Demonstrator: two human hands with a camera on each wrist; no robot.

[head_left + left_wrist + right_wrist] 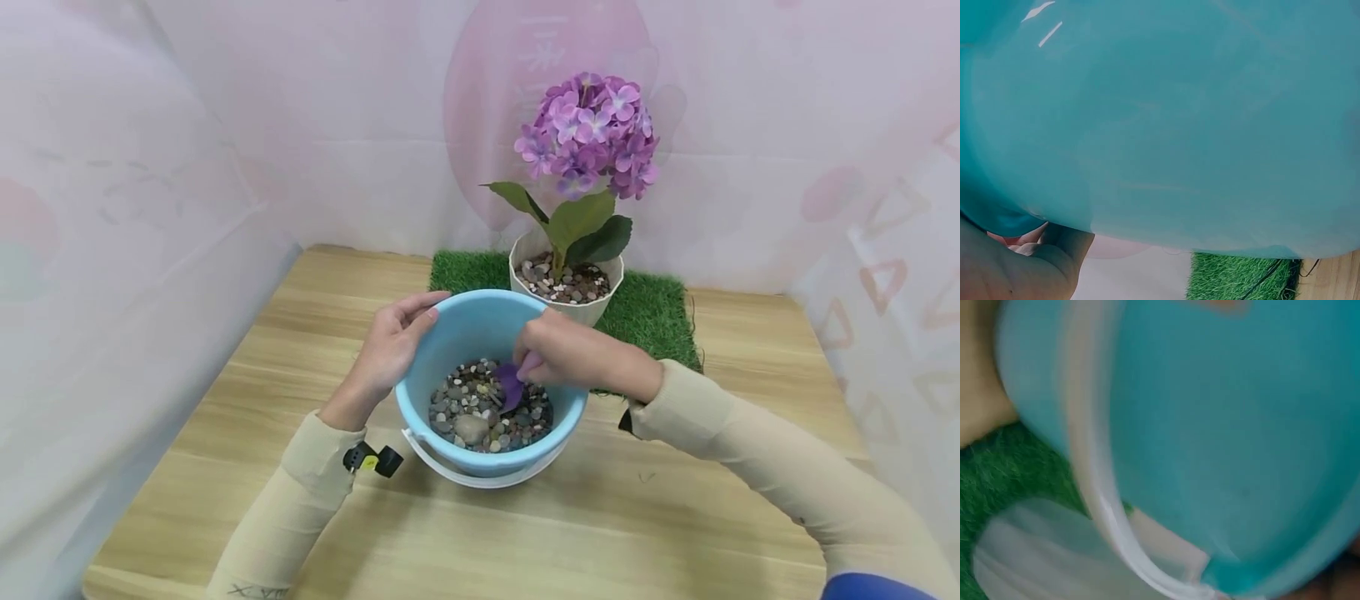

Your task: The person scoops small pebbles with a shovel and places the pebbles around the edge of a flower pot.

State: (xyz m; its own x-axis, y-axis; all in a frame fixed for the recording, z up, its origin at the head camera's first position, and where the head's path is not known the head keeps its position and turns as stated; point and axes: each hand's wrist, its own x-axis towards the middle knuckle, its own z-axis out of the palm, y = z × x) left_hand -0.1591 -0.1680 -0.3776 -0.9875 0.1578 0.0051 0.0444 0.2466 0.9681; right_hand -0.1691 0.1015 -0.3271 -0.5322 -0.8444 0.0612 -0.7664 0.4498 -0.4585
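A light blue bucket [487,321] holds a layer of mixed pebbles [472,408], among them one larger pale stone. My left hand [393,342] grips its rim at the left, thumb at the edge. From close by, the left wrist view shows the bucket wall [1197,125] and part of that hand [1022,265]. Reaching inside over the right rim, my right hand [562,346] holds a small purple shovel [511,387] by its handle. The shovel's blade is down among the pebbles. Blurred bucket wall [1222,425] and white handle [1094,437] fill most of the right wrist view.
Behind the bucket, a white pot [581,312] with a purple hydrangea [592,137] and pebbles stands on a green grass mat [652,325]. The bucket's white handle [487,482] hangs at the front. Everything rests on a wooden table [300,350] enclosed by pale curtains.
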